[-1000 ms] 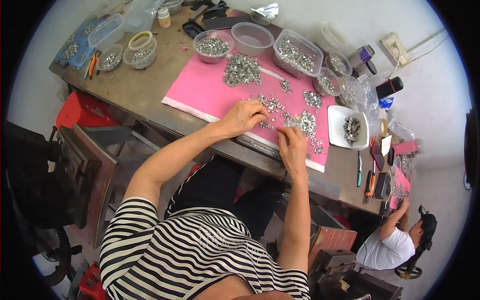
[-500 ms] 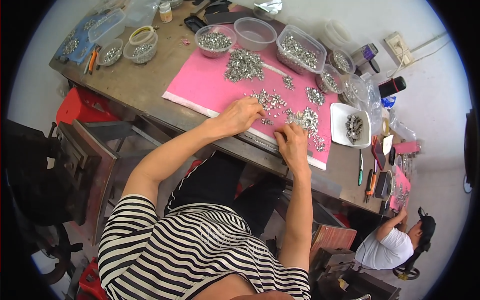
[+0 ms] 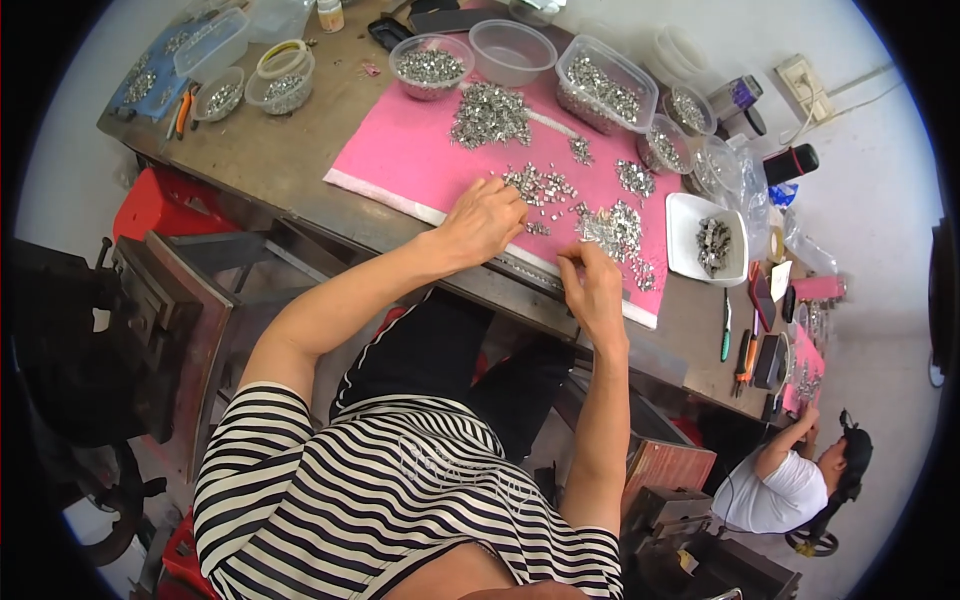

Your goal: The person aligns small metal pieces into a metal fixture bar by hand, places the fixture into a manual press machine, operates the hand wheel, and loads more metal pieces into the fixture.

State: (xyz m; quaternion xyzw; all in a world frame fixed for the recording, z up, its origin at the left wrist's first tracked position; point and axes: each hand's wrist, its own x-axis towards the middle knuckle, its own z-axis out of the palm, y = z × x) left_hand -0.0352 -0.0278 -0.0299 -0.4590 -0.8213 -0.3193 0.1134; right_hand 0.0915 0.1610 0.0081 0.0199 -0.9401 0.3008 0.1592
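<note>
On the pink mat (image 3: 400, 150), small shiny metal pieces lie in several piles. My left hand (image 3: 482, 222) rests low over the mat's near edge, fingers curled together beside a loose scatter of metal pieces (image 3: 540, 187). Whatever those fingertips hold is hidden. To its right, my right hand (image 3: 596, 290) is raised at the near edge with thumb and forefinger pinched; anything between them is too small to make out. A narrow metal strip (image 3: 532, 274) runs along the table's front edge between the hands. Just beyond the right hand spreads a bright pile of metal pieces (image 3: 612, 232).
Clear tubs of metal pieces (image 3: 602, 92) line the far side, beside an empty round tub (image 3: 512, 55). A white square dish (image 3: 706, 238) stands right of the mat, with pliers (image 3: 745, 358) nearer. Farther right sits a person in a white shirt (image 3: 768, 492).
My right hand has drawn back slightly toward me and right, away from the bright pile, its fingers now in a pinch. My left hand has shifted only a little.
</note>
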